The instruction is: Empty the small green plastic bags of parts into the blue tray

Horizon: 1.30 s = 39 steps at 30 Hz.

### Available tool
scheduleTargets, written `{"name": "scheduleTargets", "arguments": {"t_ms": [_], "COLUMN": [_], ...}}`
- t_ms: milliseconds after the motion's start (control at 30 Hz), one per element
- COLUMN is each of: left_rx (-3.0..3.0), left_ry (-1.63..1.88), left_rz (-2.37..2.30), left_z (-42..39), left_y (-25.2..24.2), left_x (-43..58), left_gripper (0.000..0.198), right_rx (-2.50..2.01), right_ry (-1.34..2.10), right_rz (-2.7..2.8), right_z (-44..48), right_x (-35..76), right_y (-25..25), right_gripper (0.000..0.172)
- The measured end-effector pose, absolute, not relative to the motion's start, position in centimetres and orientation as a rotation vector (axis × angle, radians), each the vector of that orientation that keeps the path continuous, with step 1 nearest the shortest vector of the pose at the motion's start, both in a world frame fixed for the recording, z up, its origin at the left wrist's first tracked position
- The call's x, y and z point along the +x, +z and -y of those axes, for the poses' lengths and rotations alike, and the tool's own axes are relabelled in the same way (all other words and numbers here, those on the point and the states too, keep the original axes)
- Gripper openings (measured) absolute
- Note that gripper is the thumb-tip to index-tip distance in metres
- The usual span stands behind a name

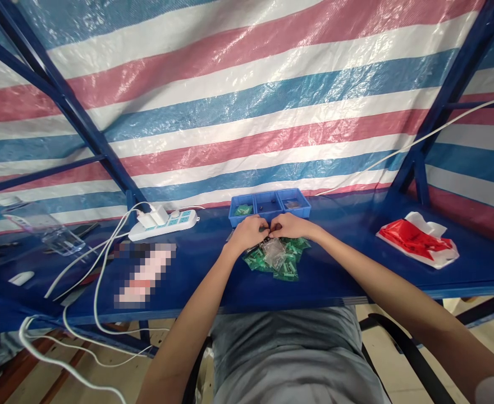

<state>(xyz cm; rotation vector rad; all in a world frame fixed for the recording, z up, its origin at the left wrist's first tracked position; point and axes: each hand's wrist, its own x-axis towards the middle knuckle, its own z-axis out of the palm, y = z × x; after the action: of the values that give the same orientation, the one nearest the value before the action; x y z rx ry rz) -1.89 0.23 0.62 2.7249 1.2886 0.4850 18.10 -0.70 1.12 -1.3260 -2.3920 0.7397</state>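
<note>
Nearest to the camera is the person's grey shirt (pixel 293 353), and both bare arms reach forward over the near edge of the blue surface (pixel 213 286). About the middle of the surface lies a pile of green packets (pixel 287 265) with a clear plastic bag (pixel 274 252) on top. Just behind the pile, the left hand (pixel 250 230) and the right hand (pixel 292 226) meet. Their fingers are curled in and the tips pinch one small dark piece (pixel 268 227) between them; what it is cannot be told.

At the far edge stands a blue tray (pixel 301 209) with three compartments. To its left is a white power strip (pixel 165 222), and its white cables (pixel 99 269) hang over the near edge.

The piece could probably slip from such a fine grip and get lost among the packets. An elbow could also catch the cables and drag the strip.

No writing can be read.
</note>
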Motion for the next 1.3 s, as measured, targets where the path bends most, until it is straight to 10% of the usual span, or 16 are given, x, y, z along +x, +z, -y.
{"name": "scheduleTargets", "arguments": {"t_ms": [1300], "left_rx": [2.695], "left_ry": [0.441], "left_rz": [-1.332], "left_z": [-0.2], "left_y": [0.9], "left_x": [-2.0], "left_gripper": [0.024], "right_rx": [-1.272], "right_ry": [0.382], "right_rz": [2.468], "right_z": [1.3], "right_x": [17.1], "right_y": [0.6], "right_gripper": [0.02]}}
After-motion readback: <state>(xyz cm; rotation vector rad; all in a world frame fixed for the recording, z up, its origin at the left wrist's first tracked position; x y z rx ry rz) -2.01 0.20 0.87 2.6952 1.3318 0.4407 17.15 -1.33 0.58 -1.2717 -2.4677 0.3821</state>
